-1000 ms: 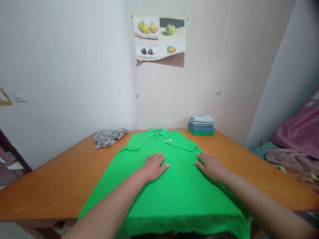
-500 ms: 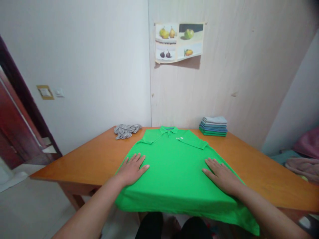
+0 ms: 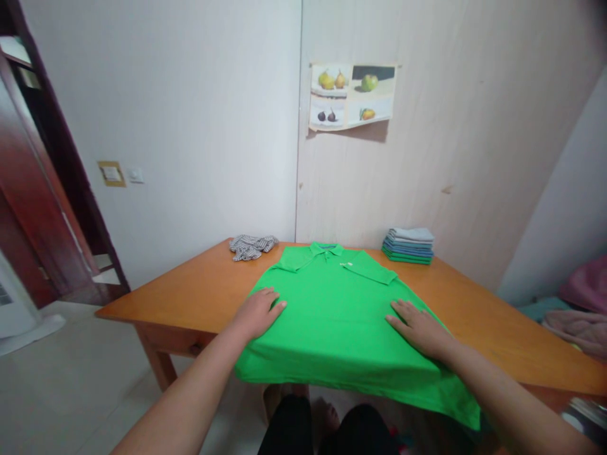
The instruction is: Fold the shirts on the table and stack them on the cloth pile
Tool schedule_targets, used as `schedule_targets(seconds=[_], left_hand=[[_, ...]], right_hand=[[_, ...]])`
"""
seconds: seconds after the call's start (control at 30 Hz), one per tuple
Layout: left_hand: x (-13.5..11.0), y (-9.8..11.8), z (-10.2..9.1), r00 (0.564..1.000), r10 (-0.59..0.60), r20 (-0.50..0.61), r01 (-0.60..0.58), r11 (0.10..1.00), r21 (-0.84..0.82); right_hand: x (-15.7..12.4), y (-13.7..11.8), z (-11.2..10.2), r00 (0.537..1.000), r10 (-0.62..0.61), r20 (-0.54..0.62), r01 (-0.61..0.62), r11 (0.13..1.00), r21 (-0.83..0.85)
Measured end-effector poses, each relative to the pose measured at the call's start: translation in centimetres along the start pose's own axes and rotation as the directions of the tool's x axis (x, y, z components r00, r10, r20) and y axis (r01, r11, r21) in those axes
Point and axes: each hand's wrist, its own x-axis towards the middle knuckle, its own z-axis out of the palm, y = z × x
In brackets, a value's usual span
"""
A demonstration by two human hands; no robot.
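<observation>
A bright green polo shirt (image 3: 336, 316) lies spread front up, its collar toward the wall and its hem hanging over the table's near edge. Both short sleeves lie angled across the upper shirt. On the shirt's left side rests my left hand (image 3: 260, 314), palm down, thumb apart and pointing inward; its other fingers show only in part. My right hand (image 3: 420, 328) lies flat on the right side of the shirt with its fingers stretched out. Neither hand grips any cloth that I can see.
The wooden table (image 3: 190, 297) stands against the wall. At its back left is a crumpled striped cloth (image 3: 251, 246); at its back right, a stack of folded clothes (image 3: 408, 245). A fruit poster (image 3: 352, 98) hangs above. Pinkish fabric (image 3: 576, 328) lies beyond the right edge.
The camera view has shifted, so the scene sits slightly further right. My left hand's fingers look less spread than before. My right hand stays on the shirt, which lies much the same.
</observation>
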Motion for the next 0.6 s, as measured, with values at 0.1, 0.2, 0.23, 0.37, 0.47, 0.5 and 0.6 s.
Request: schedule_targets(seconds=[0.1,0.2,0.23,0.37,0.47,0.5,0.6], left_hand=[[-0.4,0.4,-0.5,0.999,0.008,-0.047,-0.009,1.000,-0.009],[-0.6,0.7,-0.9,0.999,0.004,-0.042,-0.003,1.000,0.016],[-0.7,0.8,-1.0,0.999,0.004,-0.042,-0.002,1.000,0.030],[-0.5,0.8,-1.2,0.999,0.016,-0.041,-0.014,0.999,0.032],[-0.6,0.5,-1.3,0.999,0.018,-0.050,-0.017,1.000,0.007],[-0.9,0.4,-1.3,0.997,0.009,-0.076,-0.010,1.000,-0.012],[-2.2,0.1,-1.4,0.966,-0.046,-0.255,0.017,0.993,-0.114]], right_hand=[[-0.8,-1.0,-0.1,1.000,-0.022,-0.005,0.022,0.999,0.034],[-1.9,-1.8,0.1,0.997,-0.073,-0.006,0.073,0.994,0.081],[-2.2,-1.9,0.1,0.997,-0.073,-0.012,0.074,0.993,0.089],[-2.8,-1.7,0.1,0.996,-0.039,-0.074,0.049,0.990,0.131],[-3.4,-1.1,-0.3,0.986,-0.013,-0.165,0.045,0.980,0.195],[-3.8,-0.9,-0.4,0.978,0.002,-0.208,0.046,0.973,0.228],[-5.7,-0.5,-0.7,0.916,0.109,-0.385,0.050,0.924,0.379]])
